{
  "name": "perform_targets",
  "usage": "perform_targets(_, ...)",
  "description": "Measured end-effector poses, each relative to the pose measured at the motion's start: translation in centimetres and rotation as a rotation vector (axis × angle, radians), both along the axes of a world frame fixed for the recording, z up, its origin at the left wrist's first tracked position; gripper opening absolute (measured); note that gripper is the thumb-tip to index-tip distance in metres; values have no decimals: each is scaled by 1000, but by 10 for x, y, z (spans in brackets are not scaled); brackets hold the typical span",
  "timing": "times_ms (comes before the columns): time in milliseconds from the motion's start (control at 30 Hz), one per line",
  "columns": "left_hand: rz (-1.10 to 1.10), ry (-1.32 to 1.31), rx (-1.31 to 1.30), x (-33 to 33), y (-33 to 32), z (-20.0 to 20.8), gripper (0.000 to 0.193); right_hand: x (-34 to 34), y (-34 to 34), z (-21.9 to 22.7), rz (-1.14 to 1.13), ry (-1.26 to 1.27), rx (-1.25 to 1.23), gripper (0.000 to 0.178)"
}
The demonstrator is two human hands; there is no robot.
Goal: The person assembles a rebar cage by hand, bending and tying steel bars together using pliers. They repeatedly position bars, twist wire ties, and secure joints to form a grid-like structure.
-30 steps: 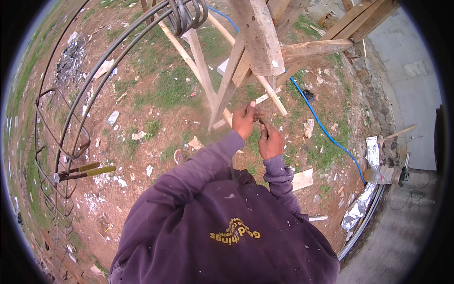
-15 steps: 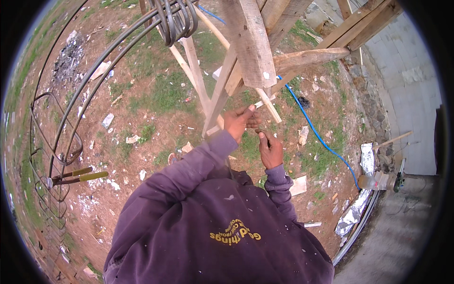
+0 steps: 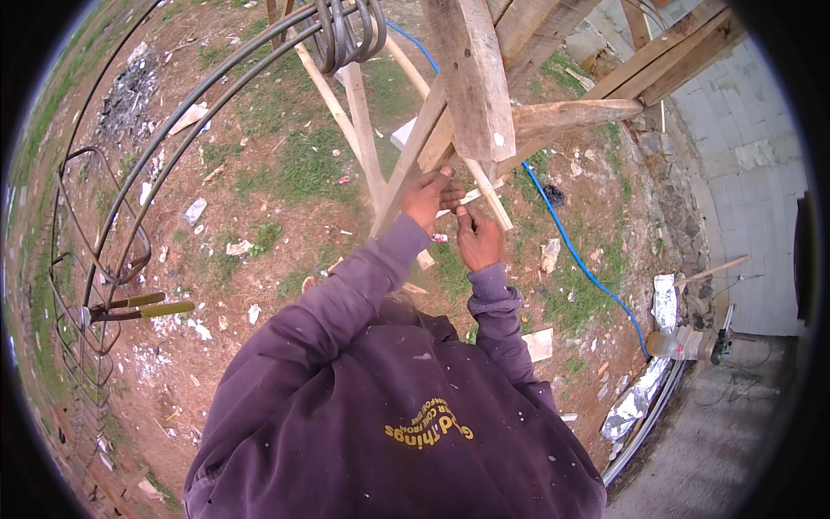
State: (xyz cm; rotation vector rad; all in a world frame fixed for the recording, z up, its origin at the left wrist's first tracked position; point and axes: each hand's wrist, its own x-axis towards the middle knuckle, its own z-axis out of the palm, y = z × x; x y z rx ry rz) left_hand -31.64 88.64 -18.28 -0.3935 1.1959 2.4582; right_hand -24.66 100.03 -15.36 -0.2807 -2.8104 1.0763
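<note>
In front of my chest, both hands are raised close together. My left hand [image 3: 424, 201] has its fingers pointing right, loosely bent, with the thumb raised apart from them; I see nothing in it. Just right of and below it, my right hand [image 3: 482, 240] has thumb and forefinger pinched together near the left fingertips. Whatever is in that pinch is too small to make out. Right above the hands hangs the end of a thick wooden beam [image 3: 471, 91]. A thin wooden stick [image 3: 489, 197] slants down beside the right hand.
Bent steel rods [image 3: 186, 108] with hooked stirrups [image 3: 344, 35] curve along the left. Pincers with yellow handles [image 3: 143, 310] hang on them. Slanting timber props [image 3: 413, 156] stand ahead. A blue hose [image 3: 571, 240] crosses littered ground toward a block wall [image 3: 752, 164].
Both hands have shifted slightly left and up, and the right hand has come closer to the left fingertips. The view has tilted a little, so the timbers appear slightly further right.
</note>
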Motion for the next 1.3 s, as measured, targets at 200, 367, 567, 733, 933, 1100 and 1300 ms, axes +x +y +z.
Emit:
perform_targets(200, 14, 85, 33, 11, 1, -2, 37, -7, 8, -11, 39, -31, 3, 27)
perform_targets(367, 252, 108, 196, 22, -67, 20, 28, 18, 40, -5, 499, -362, -700, 32)
perform_targets(567, 760, 62, 358, -24, -225, -46, 23, 38, 55, -17, 457, -512, -945, 30)
perform_targets(733, 912, 47, 295, -9, -235, -45, 24, 36, 53, -31, 496, -354, -1064, 20)
perform_targets(933, 987, 39, 99, -12, -249, -33, 25, 36, 50, -25, 727, -466, -847, 35)
perform_targets(1100, 921, 173, 110, -28, -252, -18, 24, 42, 34, -22, 559, -617, -866, 29)
perform_targets(1300, 872, 201, 90, -45, -265, -15, 28, 57, 39, -10, 803, -645, -1029, 22)
